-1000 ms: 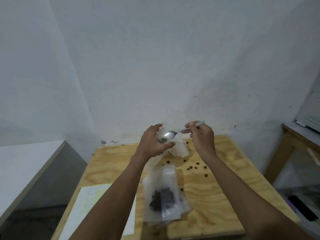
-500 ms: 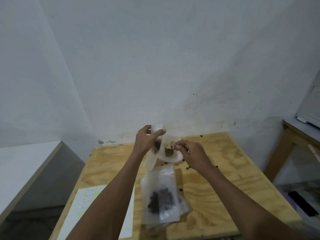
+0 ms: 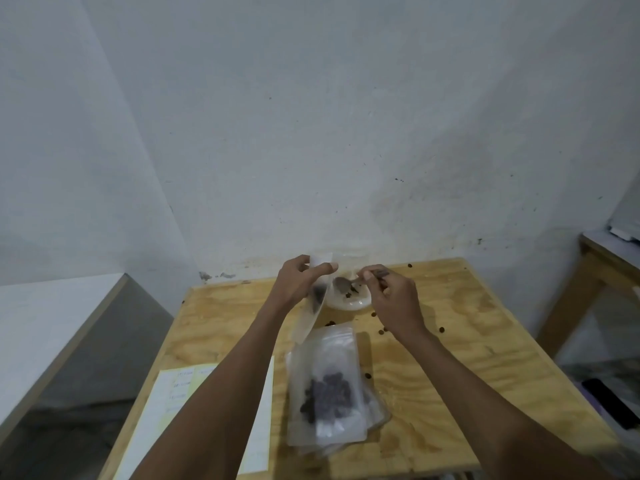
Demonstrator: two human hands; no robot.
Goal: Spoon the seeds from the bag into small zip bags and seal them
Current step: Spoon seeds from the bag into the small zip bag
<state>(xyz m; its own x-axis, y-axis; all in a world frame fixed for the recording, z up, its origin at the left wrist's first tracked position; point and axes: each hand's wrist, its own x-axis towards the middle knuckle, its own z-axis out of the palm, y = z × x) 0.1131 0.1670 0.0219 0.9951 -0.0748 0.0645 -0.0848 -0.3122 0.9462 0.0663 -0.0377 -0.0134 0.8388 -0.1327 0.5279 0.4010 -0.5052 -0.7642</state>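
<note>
My left hand (image 3: 302, 279) pinches the top of a small clear zip bag (image 3: 311, 308) that hangs down with a few dark seeds in it. My right hand (image 3: 393, 299) grips a metal spoon (image 3: 344, 283) by its handle. The spoon's bowl sits inside the open seed bag (image 3: 349, 299) at the far middle of the wooden table (image 3: 467, 358), among a few dark seeds. Nearer to me lies a pile of zip bags (image 3: 329, 386); the top one holds a clump of dark seeds.
Loose seeds (image 3: 381, 330) are scattered on the table near the seed bag. A sheet of paper (image 3: 173, 410) lies at the table's near left. A white counter (image 3: 52, 306) stands to the left and another wooden table (image 3: 602, 268) to the right. The wall is close behind.
My right hand lowered the spoon from beside the small bag down into the seed bag. My left hand stayed raised with the small bag, which now hangs straighter.
</note>
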